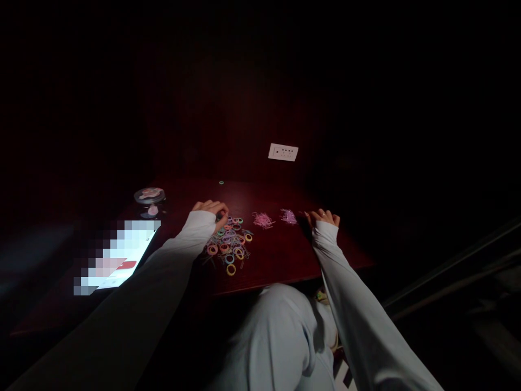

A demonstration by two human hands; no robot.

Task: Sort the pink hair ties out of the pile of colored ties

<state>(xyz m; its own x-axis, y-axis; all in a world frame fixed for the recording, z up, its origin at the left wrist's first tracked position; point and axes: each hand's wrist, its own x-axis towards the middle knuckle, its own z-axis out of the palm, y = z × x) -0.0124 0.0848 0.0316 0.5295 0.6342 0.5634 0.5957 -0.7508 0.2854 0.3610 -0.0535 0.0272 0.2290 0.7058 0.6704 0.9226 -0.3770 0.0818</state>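
Note:
A heap of small coloured ring-shaped hair ties [230, 243], mixed with thin pale strand-like pieces, lies on the dark red table. My left hand [211, 208] is at the heap's upper left edge, fingers curled and thumb brought in toward them; whatever they may hold is hidden. Right of the heap sit a small pile of thin pink pieces [264, 220] and a pile of thin purple pieces [288, 216]. Just beyond the purple pile, my right hand [323, 218] is low at the table with bent, closed fingers. Their grip is too dark to make out.
A lit screen [132, 260], partly pixelated, lies at the left. Behind it stands a clear round lidded container [150, 196]. One green ring [221, 183] lies apart near the back. A white socket plate [283, 152] is on the back panel. My knee is below the table's front edge.

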